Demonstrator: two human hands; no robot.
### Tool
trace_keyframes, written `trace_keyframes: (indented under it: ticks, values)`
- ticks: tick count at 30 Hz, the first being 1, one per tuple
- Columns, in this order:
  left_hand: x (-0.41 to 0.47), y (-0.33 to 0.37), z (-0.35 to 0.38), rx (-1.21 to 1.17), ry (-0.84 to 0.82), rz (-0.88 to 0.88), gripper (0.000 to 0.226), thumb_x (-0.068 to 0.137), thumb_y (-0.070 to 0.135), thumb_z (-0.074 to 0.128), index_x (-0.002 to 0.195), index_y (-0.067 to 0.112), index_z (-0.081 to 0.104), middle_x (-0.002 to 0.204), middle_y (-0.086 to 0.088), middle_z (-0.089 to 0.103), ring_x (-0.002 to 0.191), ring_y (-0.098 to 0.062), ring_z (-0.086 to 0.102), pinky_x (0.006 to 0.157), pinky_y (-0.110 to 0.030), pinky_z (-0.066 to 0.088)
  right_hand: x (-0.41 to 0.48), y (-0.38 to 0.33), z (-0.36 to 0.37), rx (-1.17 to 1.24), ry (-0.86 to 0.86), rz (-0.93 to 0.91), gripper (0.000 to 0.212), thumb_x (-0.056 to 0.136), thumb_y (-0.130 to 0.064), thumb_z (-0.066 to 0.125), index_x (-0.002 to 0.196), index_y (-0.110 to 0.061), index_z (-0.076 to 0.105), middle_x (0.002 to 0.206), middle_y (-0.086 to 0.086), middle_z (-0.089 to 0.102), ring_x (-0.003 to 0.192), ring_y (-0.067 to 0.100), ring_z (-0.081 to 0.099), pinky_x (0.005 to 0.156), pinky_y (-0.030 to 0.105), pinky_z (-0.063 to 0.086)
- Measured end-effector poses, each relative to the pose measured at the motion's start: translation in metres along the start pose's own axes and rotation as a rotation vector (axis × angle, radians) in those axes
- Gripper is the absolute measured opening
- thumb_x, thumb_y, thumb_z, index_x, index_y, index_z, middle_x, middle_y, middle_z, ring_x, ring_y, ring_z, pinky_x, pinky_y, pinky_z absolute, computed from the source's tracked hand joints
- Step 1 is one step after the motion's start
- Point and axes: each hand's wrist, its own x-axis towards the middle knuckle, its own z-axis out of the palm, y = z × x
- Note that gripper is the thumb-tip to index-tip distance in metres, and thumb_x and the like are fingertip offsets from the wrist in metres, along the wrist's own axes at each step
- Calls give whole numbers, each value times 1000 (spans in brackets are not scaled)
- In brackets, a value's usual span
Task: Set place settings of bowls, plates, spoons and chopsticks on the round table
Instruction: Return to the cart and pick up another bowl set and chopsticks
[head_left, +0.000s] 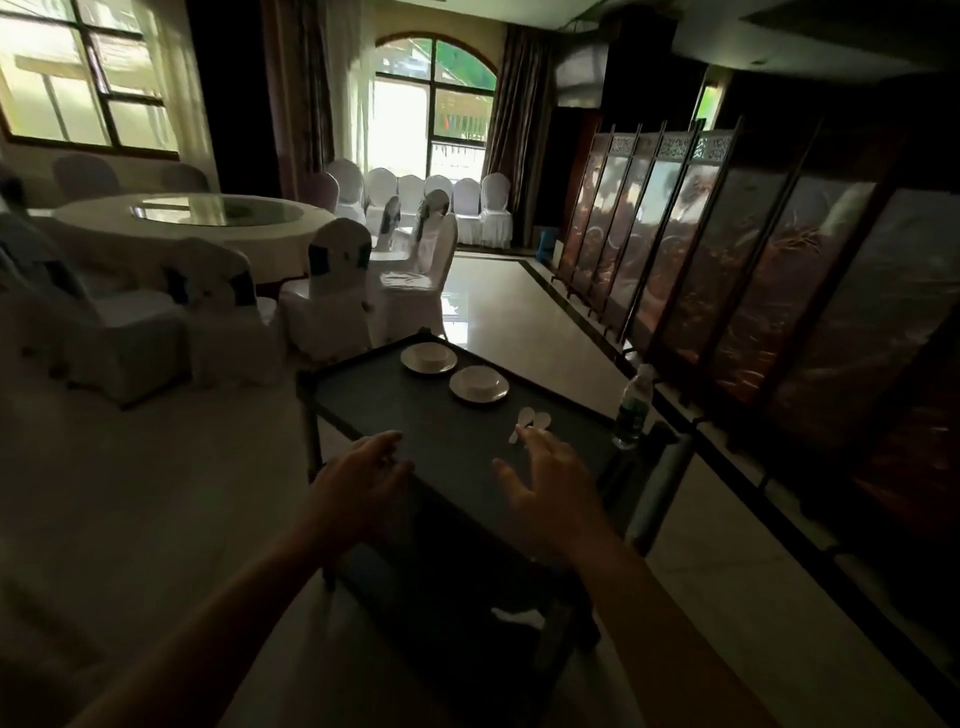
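A dark serving cart (395, 410) stands in front of me. On its far end sit two white bowls on white plates, one farther (429, 357) and one nearer (478, 383). Two white spoons (530, 422) lie near the cart's right side. My right hand (545, 483) hovers over the cart top with fingers spread, its fingertips just short of the spoons. My left hand (358, 470) is at the cart's left edge, fingers relaxed, holding nothing. The round table (171, 228) with a glass turntable stands far left. No chopsticks are visible.
White-covered chairs (332, 286) ring the round table and line the far window. A plastic water bottle (631, 408) stands at the cart's right corner. A folding screen (727, 260) runs along the right. Polished floor (519, 312) lies open beyond the cart.
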Motion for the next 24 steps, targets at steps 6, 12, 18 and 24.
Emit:
trace_keyframes:
  ticks: [6,12,18,24]
  values:
    - [148,-56,24,-92,-100,-70,47,93,38,60,137,20,52,116,-1,67,84,-1,62,70,-15,47,138,19,42,4,17,172,60,94,-50,54,145,-18,44,146,7,49,130,22,49,106,37,42]
    - [250,-96,57,-217,-176,-218,46,95,37,58,137,20,50,106,0,66,87,-11,68,77,-38,61,236,43,81,54,22,288,55,96,-49,51,141,-18,48,139,6,54,127,22,51,105,42,45]
    - [331,-141,103,-331,-280,-339,46,97,33,55,140,18,46,109,1,63,87,-12,69,63,-27,58,320,78,132,124,10,409,50,97,-47,50,137,-16,53,131,8,60,118,24,58,98,43,50]
    - [423,-184,161,-346,-339,-411,43,97,31,54,138,18,48,117,-5,64,92,-15,68,76,-34,60,402,129,189,230,-8,543,43,99,-40,50,134,-15,55,128,8,61,113,20,58,88,30,46]
